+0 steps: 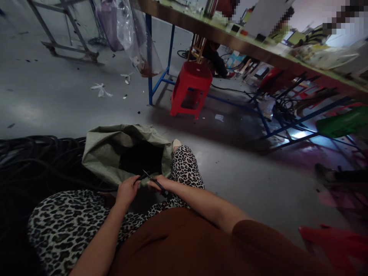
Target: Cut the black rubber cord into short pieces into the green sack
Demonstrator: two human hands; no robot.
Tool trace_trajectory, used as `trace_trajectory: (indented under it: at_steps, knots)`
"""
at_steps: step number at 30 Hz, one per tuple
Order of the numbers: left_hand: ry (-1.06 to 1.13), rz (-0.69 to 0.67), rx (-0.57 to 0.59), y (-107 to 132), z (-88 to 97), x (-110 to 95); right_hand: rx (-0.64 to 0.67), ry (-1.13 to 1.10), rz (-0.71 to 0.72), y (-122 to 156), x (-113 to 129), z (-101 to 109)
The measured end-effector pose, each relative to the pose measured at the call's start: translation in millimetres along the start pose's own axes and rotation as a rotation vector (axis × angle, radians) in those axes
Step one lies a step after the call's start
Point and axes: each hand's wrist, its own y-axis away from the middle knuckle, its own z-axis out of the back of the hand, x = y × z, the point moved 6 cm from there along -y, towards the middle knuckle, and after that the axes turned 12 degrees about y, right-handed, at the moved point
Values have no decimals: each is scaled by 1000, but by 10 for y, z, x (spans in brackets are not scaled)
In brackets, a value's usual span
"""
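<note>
A pair of dark-handled scissors (pixel 154 181) is in my right hand (pixel 159 182), its pointed metal tip toward the upper left. My left hand (pixel 127 190) is closed on a thin black rubber-like strip (pixel 140 178), whose end lies close to the scissors. Both hands are at the near rim of a grey-green woven sack (pixel 105 147), which stands open between my knees. Dark material (pixel 140 155) fills the sack's opening, too dark to make out. To the left lies a large heap of black tubing or strips (pixel 43 163).
Ahead is a long workbench (pixel 184 23) on blue legs, with a red plastic stool (pixel 191 88) before it. Plastic bags (pixel 129 30) hang from its end. A metal frame (pixel 69 50) stands far left. Scraps (pixel 101 90) litter the floor. Something red (pixel 333 243) is lower right.
</note>
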Motion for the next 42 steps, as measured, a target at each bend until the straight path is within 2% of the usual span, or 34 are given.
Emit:
trace_trajectory:
  at_steps: [7,14,18,28,34,42]
  knots:
    - [-107,13,-14,38,96,24,-41,-51,-54,-9,-28,55]
    - [-164,29,38,28,52,-10,-50,108,-90,-151,-97,28]
    - [-192,43,57,23,34,7,-24,215,-90,-126,-61,39]
    - [-193,76,74,31,28,18,-41,273,-62,-52,-16,83]
    - [-197,107,56,37,41,42,-21,230,-48,-46,-6,68]
    - [-152,131,4,41,72,78,-65,13,-131,-57,-76,92]
